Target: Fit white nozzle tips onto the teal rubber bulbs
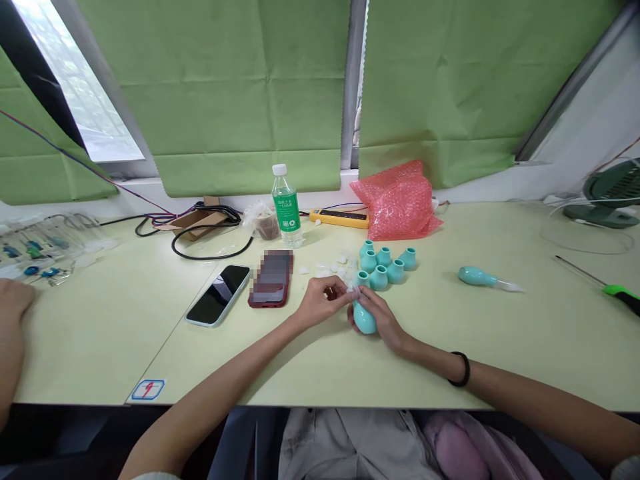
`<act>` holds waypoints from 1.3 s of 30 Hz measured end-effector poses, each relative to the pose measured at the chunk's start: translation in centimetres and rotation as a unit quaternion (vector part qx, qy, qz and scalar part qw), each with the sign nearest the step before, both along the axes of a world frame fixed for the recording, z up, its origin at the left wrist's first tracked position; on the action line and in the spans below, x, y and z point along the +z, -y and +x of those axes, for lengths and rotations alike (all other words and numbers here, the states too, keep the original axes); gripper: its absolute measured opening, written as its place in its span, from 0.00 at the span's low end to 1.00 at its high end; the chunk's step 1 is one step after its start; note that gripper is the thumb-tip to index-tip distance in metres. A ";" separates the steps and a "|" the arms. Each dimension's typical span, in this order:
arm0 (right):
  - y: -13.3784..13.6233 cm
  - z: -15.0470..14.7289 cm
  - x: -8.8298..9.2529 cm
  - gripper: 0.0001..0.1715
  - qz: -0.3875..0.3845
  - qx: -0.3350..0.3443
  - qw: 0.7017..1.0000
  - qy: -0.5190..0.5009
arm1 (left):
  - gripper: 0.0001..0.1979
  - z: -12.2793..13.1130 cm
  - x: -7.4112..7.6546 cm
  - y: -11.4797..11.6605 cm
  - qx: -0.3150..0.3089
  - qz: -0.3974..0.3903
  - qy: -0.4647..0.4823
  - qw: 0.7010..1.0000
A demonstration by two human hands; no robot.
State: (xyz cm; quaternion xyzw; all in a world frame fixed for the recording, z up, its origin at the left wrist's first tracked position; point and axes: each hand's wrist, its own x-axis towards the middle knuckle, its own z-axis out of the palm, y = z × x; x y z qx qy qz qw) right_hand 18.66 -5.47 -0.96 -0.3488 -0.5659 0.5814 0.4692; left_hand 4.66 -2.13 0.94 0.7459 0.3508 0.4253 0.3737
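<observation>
My right hand (384, 319) is wrapped round a teal squeeze bulb (365, 320), its rounded end toward me and its mouth pointing away. At that mouth my left hand (323, 300) pinches a small whitish translucent piece (353, 291); its exact shape is partly hidden by the fingertips. Just beyond my hands stands a cluster of several teal bulbs (379, 277) with open necks up. Small white pieces (343, 269) lie scattered to the left of the cluster. Farther right, a teal bulb with a clear pointed nozzle (477, 276) lies on its side.
Two phones (218, 295) (271, 279) lie left of my hands. Behind them are a water bottle (287, 210), a coiled black cable (210, 217), a yellow power strip (340, 219) and a pink bubble-wrap bag (400, 203). A screwdriver (620, 297) lies right; another person's arm (11, 333) rests left.
</observation>
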 end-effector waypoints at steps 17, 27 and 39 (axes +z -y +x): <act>0.1 0.2 0.2 0.13 0.056 -0.044 0.996 0.048 | 0.11 0.3 0.7 0.5 -0.081 -0.110 0.054 0.989; 0.3 0.1 0.2 0.12 0.123 -0.112 0.979 0.114 | 0.10 0.6 0.4 0.8 0.055 -0.012 0.052 0.997; 0.2 0.4 -0.1 0.11 0.156 -0.119 0.964 0.182 | 0.08 0.9 0.1 1.7 0.101 0.094 0.037 0.990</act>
